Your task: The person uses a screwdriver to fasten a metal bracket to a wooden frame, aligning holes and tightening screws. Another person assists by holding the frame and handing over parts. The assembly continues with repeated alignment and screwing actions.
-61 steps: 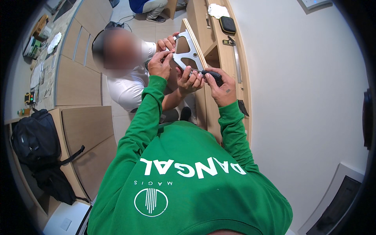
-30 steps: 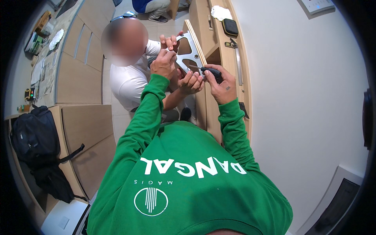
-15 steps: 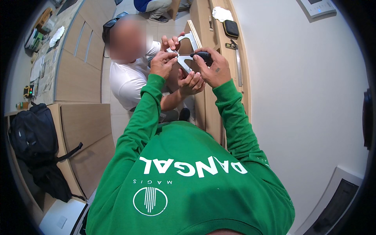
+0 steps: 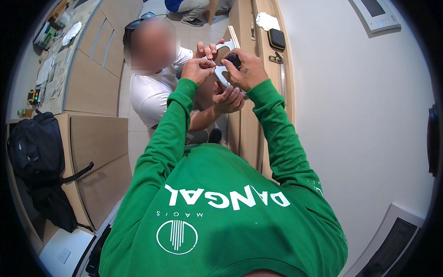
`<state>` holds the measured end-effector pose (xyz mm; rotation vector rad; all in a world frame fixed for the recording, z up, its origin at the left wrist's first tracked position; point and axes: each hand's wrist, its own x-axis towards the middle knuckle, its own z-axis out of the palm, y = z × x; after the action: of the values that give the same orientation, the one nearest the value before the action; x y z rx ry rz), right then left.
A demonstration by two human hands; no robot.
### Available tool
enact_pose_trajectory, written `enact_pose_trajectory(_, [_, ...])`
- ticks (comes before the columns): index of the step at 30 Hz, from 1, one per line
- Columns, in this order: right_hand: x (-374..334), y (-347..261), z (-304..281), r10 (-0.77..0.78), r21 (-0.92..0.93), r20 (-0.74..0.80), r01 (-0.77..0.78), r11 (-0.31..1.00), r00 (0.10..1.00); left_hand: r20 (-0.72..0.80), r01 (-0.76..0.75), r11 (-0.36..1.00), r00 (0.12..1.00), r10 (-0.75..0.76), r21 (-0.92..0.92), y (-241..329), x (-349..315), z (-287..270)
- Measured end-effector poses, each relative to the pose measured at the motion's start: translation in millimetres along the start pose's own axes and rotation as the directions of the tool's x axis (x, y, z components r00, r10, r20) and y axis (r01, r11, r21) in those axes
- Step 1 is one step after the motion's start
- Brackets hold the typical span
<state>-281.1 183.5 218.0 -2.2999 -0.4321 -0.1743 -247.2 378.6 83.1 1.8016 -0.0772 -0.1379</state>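
Observation:
My left hand (image 4: 197,69) is pinched on the left edge of a pale metal bracket (image 4: 223,76) that sits against the edge of an upright wooden panel (image 4: 244,129). My right hand (image 4: 247,69) is closed over a black tool handle (image 4: 233,59) pressed to the bracket. A co-worker in a white shirt (image 4: 150,92) crouches just beyond. One hand of the co-worker (image 4: 207,48) holds the bracket's top and the other (image 4: 228,99) supports it from below. What my left fingertips pinch is too small to tell.
A black backpack (image 4: 34,147) rests on wooden boards at the left. On the panel's top edge lie a black pouch (image 4: 277,39), a white cloth (image 4: 267,21) and a metal handle (image 4: 277,59). A white wall (image 4: 360,115) is close on the right. Another person's legs (image 4: 187,7) are visible at the top.
My right hand has carried the black tool up and left onto the bracket. My left hand has stayed at the bracket's edge. The co-worker has leaned in closer.

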Motion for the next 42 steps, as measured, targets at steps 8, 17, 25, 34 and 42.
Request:
enact_pose_trajectory(8, [2.2, 6.3, 5.7, -0.008, -0.103, 0.005, 0.008, 0.995, 1.0, 0.0, 0.023, 0.996, 1.0, -0.023, -0.091, -5.0, -3.0, 0.3])
enact_pose_trajectory(17, [7.2, 3.6, 3.2, 0.013, -0.057, 0.075, -0.008, 0.998, 0.997, -0.028, 0.04, 0.993, 0.999, -0.043, -0.113, -6.9, -4.0, 0.8])
enact_pose_trajectory(25, [26.2, 7.9, 12.6, -0.033, -0.192, 0.125, 0.057, 0.98, 0.992, -0.128, -0.136, 0.989, 0.981, 0.143, 0.058, -5.2, -11.3, -1.0])
enact_pose_trajectory(34, [37.3, 0.8, 16.4, -0.015, -0.335, 0.099, 0.047, 0.941, 0.995, -0.22, -0.323, 0.808, 0.852, 0.475, 0.493, 7.9, -21.7, 15.3])
enact_pose_trajectory(42, [36.5, -15.8, 3.0, -0.212, -0.148, 0.011, 0.211, 0.966, 0.977, -0.231, -0.412, 0.81, 0.814, 0.533, 0.418, 10.3, -20.7, 14.2])
